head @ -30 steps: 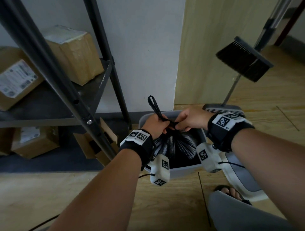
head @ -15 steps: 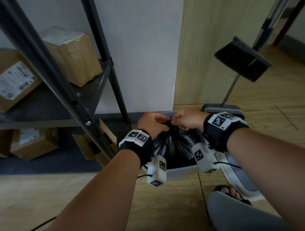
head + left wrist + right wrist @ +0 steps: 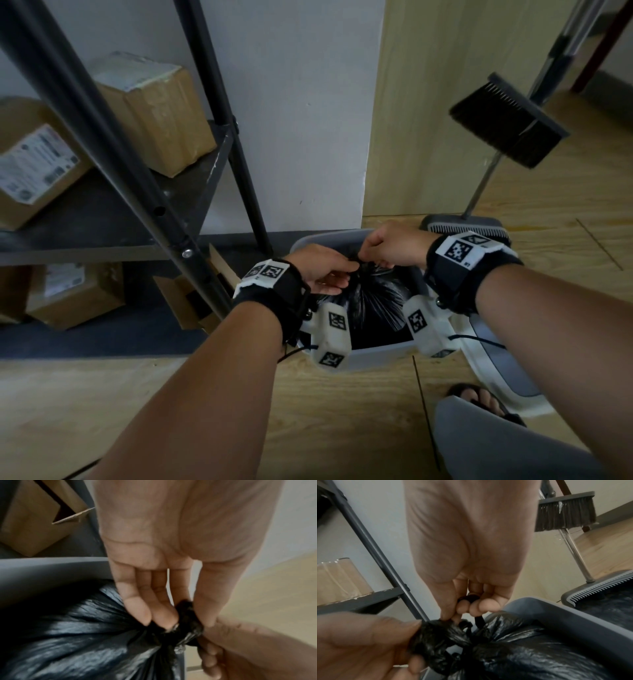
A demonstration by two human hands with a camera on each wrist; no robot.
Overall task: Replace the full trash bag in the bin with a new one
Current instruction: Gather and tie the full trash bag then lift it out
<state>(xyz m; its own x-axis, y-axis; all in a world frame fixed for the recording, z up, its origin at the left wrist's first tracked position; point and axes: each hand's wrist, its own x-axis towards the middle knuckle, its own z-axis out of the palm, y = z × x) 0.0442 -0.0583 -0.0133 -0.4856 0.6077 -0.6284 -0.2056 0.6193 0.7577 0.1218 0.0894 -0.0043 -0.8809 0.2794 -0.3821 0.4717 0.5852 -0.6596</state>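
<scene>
A full black trash bag (image 3: 375, 305) sits in a grey bin (image 3: 380, 356) on the floor. Its top is gathered into a twisted neck (image 3: 187, 623). My left hand (image 3: 325, 274) pinches that neck between thumb and fingers (image 3: 145, 609). My right hand (image 3: 390, 248) sits just right of it, fingers curled around a thin black drawstring loop (image 3: 469, 599) at the neck (image 3: 440, 632). Both hands hover over the bin's far side, almost touching.
A dark metal shelf rack (image 3: 113, 164) with cardboard boxes (image 3: 154, 113) stands left, an open box (image 3: 191, 294) by its foot. A broom (image 3: 507, 120) and dustpan (image 3: 466, 226) stand behind the bin. The bin's lid (image 3: 500, 363) and my sandalled foot (image 3: 479, 397) are at right.
The black strap loop that stuck up above my hands a second ago has been pulled down into them. Both hands have closed in tight on the bag's neck.
</scene>
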